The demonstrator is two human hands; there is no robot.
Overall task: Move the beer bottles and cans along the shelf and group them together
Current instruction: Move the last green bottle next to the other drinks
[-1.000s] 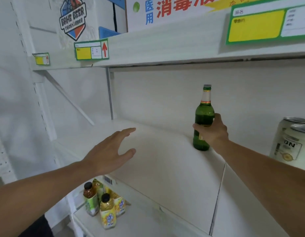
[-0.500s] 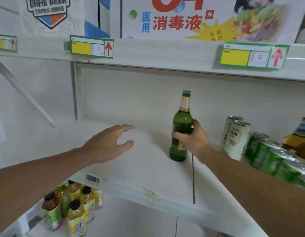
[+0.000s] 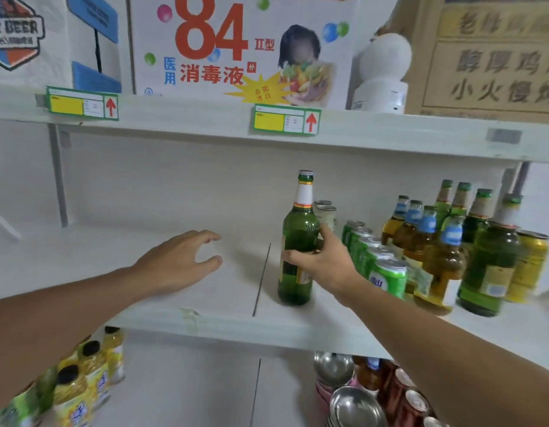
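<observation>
A tall green beer bottle stands upright on the white shelf, just right of a seam in the board. My right hand grips its body from the right. Directly behind it are two pale cans. To its right stands a row of green cans, then several amber and green bottles and a yellow can. My left hand hovers over the bare left part of the shelf, fingers loosely spread, holding nothing.
The shelf above carries a disinfectant carton and price tags. Below left stand yellow drink bottles; below right are steel bowls and dark cans. A shelf upright stands at the back left.
My right hand has slid the green bottle rightward along the shelf, up against the pale cans and the group. My view has panned right, bringing more bottles in. The left hand stays hovering.
</observation>
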